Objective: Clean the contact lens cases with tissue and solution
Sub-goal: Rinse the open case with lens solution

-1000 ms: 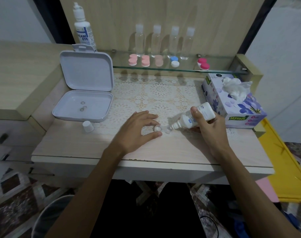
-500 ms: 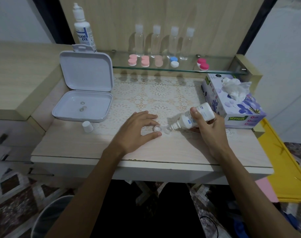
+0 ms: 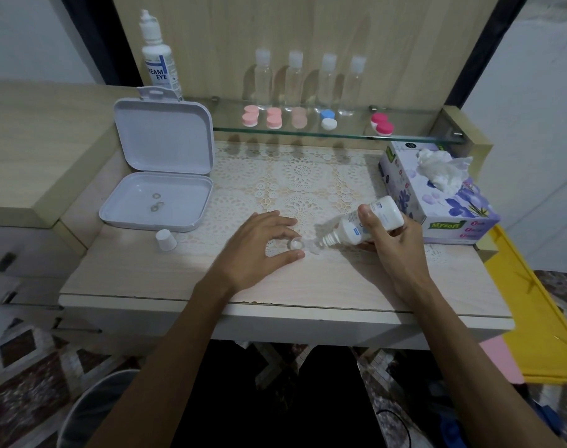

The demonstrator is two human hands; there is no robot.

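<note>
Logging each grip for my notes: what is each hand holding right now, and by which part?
The right hand grips the solution bottle round its body, nozzle tilted down. The left hand pinches the clear lens case at its left well.

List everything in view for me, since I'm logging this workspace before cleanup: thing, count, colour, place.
Clear lens case: one, clear, on the lace mat between the hands.
Small solution bottle: one, white, tilted with its nozzle at the case.
Bottle cap: one, white, on the table in front of the open box.
Open box: one, white, left on the table, two small rings inside.
Tissue box: one, purple floral, right.
Tall solution bottle: one, white, behind the open box.
Clear bottles: four, on the glass shelf.
Capped lens cases: five, three pink, one blue and white, one magenta, on the shelf.
Bin: one, grey, on the floor.
Left hand: steadies the case.
Right hand: grips the small bottle.
</note>
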